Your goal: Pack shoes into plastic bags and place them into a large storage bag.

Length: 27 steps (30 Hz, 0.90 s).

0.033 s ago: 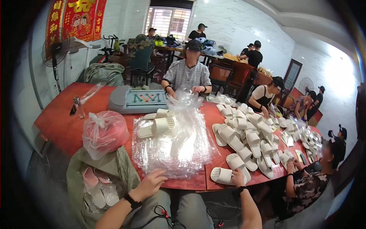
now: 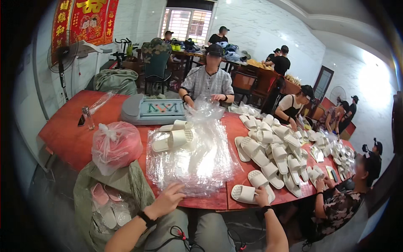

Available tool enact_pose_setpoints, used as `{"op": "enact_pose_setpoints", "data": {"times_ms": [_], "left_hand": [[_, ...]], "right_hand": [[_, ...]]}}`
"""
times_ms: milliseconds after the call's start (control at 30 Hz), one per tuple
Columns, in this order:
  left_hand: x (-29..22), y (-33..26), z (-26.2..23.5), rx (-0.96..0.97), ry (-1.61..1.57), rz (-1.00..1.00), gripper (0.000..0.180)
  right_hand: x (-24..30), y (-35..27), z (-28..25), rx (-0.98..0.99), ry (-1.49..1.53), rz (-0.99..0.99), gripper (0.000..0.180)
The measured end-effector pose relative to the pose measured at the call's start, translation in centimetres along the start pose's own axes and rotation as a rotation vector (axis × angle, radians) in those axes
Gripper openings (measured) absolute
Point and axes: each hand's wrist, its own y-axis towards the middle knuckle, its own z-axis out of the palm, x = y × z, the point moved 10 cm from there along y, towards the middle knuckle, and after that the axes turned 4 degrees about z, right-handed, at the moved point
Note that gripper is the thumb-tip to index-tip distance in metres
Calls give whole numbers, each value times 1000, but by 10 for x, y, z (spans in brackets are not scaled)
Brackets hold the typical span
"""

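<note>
My left hand [image 2: 168, 200] rests with spread fingers on the near edge of a stack of clear plastic bags [image 2: 191, 161] on the red table [image 2: 67, 138]. My right hand [image 2: 262, 196] grips a white slipper [image 2: 245, 193] lying at the table's front edge. A pair of white slippers [image 2: 174, 139] sits on the far left of the bag stack. To the right, several more white slippers [image 2: 273, 155] are heaped on the table.
A tied pink plastic bag [image 2: 116, 146] sits on an olive sack [image 2: 113, 201] holding pink slippers, at my left. A grey machine [image 2: 153, 111] stands further back. A person opposite [image 2: 208, 82] handles bags. Other people sit along the right. A fan [image 2: 61, 56] stands on the left.
</note>
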Motion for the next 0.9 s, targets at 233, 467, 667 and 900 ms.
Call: {"op": "enact_pose_setpoints", "data": {"times_ms": [233,467,667,900], "left_hand": [[18,32,41,304,396,5,29],[64,48,56,234,176,-137,28],[76,64,49,143,135,-7,34],[18,88,24,48,536,294,37]], "right_hand": [[59,-31,15,65,-64,-224,31],[84,-42,25,149,-212,-251,30],[79,-43,25,153,-64,-189,16],[115,-85,-14,44,143,-223,14]]}}
